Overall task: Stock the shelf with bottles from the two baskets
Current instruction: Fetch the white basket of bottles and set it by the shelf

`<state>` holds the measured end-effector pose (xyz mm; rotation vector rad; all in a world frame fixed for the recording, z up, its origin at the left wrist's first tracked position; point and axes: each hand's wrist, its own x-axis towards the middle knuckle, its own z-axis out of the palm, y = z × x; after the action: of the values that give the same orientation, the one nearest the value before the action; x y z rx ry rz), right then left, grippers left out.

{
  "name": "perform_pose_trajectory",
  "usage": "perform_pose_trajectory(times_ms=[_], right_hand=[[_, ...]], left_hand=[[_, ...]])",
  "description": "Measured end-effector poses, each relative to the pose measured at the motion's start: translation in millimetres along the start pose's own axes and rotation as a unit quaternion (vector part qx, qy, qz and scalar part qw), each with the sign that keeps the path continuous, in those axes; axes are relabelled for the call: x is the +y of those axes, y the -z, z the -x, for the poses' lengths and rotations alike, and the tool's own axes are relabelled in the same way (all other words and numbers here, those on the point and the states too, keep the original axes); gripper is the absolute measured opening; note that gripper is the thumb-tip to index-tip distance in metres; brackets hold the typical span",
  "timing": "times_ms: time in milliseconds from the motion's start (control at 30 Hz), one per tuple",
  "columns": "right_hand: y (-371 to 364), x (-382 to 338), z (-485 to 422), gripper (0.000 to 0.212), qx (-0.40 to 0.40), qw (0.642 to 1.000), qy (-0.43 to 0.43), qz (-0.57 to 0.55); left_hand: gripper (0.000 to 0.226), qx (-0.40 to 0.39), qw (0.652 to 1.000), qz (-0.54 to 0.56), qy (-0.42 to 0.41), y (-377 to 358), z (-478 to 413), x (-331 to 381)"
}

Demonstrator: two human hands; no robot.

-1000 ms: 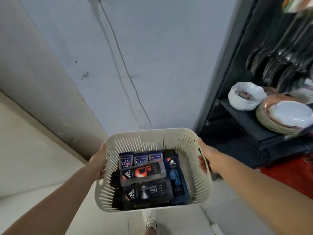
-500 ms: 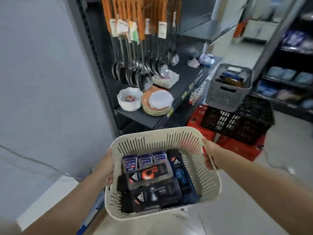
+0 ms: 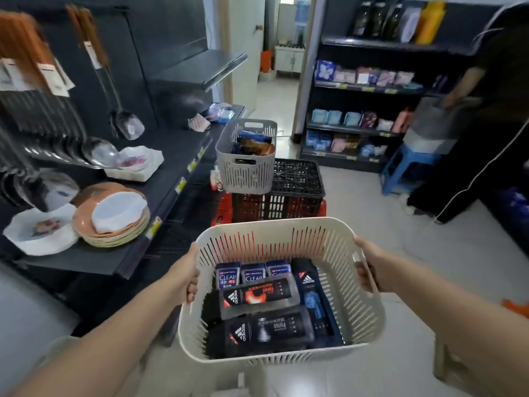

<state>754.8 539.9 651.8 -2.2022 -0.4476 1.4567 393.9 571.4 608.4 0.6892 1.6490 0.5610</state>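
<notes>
Bottles lie packed in the cream basket that I hold up in front of me. Three small blue CLEAR ones stand in a row against its far wall, two dark adidas ones lie crosswise in front of them, and a blue adidas one lies lengthwise along the right side. My left grip is curled round the left rim with the fingers tucked under the edge. My right grip is wrapped the same way over the right rim, so both are holding the basket. Straight ahead a grey basket stands on a black crate, which sits on a red crate on the pale floor, just beside the end of the dark shelf on my left. The grey basket has goods in it (too blurred for me to tell what they are). On that shelf rest a stack of plates and a white dish, with ladles hanging above them. Across the aisle a far shelf holds rows of soft packets. A blue stool stands near it, and another person in dark clothes is at the right edge.
</notes>
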Motion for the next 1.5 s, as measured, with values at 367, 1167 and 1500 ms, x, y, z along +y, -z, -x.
perform_pose_trajectory(times_ms=[367, 1167, 1500], right_hand=[[144.2, -49.6, -70.9, 0.062, 0.069, 0.996, -0.006, -0.048], [252.0, -420.6, -388.7, 0.065, -0.067, 0.991, 0.049, 0.1], [196.6, -600.8, -484.2, 0.062, -0.214, 0.928, 0.128, 0.276]], left_hand=[[0.059, -0.059, 0.997, -0.056, -0.012, -164.4, -52.1, 106.9], [0.063, 0.07, 0.994, 0.086, -0.004, -356.0, -236.3, 343.0], [0.06, 0.231, 0.93, 0.282, 0.033, -415.1, -270.4, 353.2]])
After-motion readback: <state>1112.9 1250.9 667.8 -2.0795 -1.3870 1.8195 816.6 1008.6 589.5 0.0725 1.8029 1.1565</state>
